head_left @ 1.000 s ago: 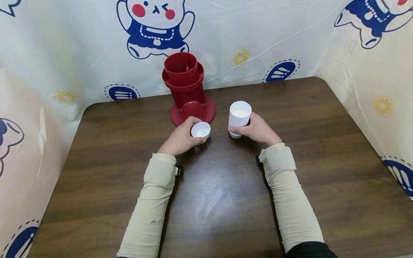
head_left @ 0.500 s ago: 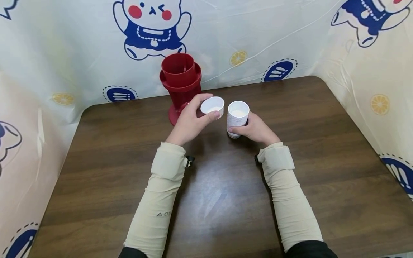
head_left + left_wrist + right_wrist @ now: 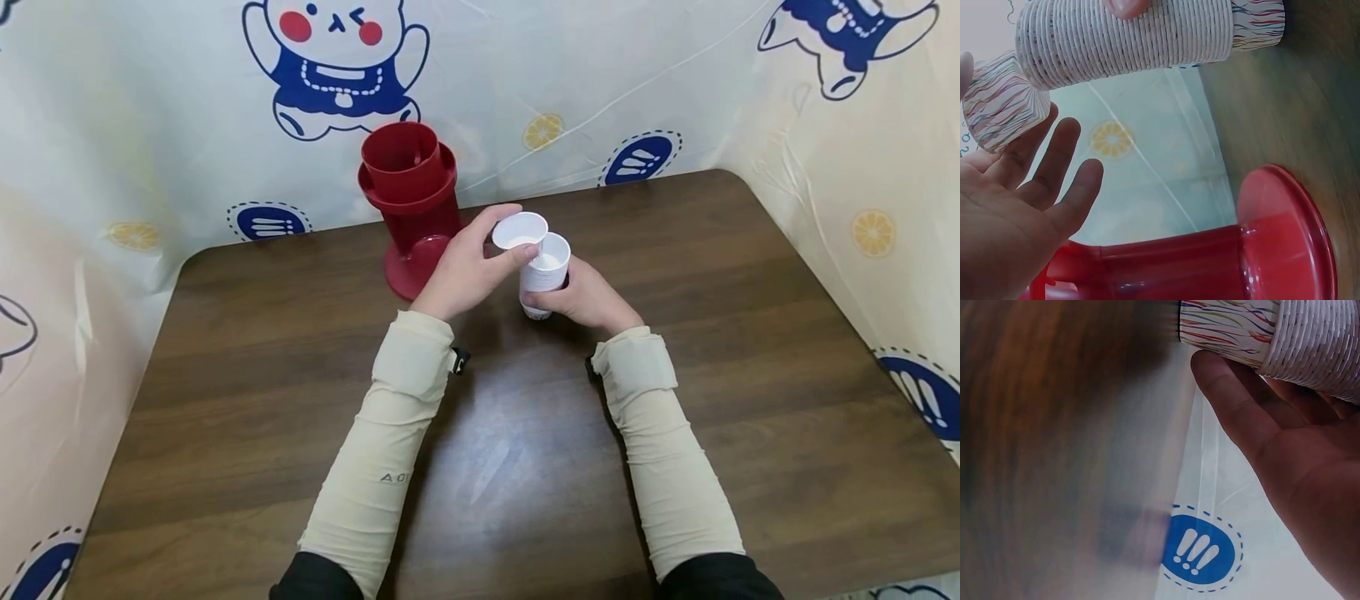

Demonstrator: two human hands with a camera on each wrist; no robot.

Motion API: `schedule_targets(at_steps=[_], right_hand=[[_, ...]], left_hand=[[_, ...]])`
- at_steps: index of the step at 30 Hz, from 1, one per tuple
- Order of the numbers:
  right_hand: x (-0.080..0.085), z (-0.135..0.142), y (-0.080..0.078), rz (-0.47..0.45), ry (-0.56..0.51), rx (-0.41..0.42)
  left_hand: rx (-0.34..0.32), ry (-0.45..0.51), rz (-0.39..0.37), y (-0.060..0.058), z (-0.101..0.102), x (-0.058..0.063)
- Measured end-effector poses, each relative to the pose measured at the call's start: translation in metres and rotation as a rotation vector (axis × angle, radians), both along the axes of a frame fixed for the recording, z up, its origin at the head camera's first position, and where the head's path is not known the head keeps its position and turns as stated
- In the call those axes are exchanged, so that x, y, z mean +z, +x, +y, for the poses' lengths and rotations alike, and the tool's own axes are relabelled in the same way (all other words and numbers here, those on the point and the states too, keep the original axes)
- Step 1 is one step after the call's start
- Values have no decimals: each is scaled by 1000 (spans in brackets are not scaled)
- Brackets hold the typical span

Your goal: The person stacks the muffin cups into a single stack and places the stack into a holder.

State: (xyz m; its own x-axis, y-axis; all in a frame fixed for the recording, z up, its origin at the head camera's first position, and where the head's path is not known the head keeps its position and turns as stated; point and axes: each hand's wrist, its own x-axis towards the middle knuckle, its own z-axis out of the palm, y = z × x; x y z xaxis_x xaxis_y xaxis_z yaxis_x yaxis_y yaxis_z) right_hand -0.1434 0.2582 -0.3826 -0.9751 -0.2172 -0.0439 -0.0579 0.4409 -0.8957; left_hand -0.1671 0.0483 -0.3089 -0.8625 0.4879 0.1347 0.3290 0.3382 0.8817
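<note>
My left hand pinches a single small white paper cup between thumb and fingers, mouth up. Coloured wavy lines run round that cup in the left wrist view, where its base is right beside the stack's top rim; whether they touch I cannot tell. A tall stack of nested paper cups stands upright on the table, and my right hand grips it from the right. Ridged rims of the stack show above the right fingers in the right wrist view.
A red tube-shaped stand with a round base and an open top stands behind my left hand, near the table's back edge. Patterned cloth hangs behind the brown wooden table and along its sides.
My left hand has lifted the single cup and carried it right, away from the red stand's base to the top of the stack. The right hand keeps holding the stack in place.
</note>
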Motion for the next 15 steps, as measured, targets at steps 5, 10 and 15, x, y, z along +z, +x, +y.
schedule_targets(at_steps=[5,10,15], right_hand=[[2,-1,-1,-1,-3,3],[3,-2,-1,4,-7,20],[6,-5,0,0,-34,29]], left_hand=[[-18,-25,12,-3,4,4],[-30,-63,2,-3,14,6],[-59,-82,-2,-1,22,2]])
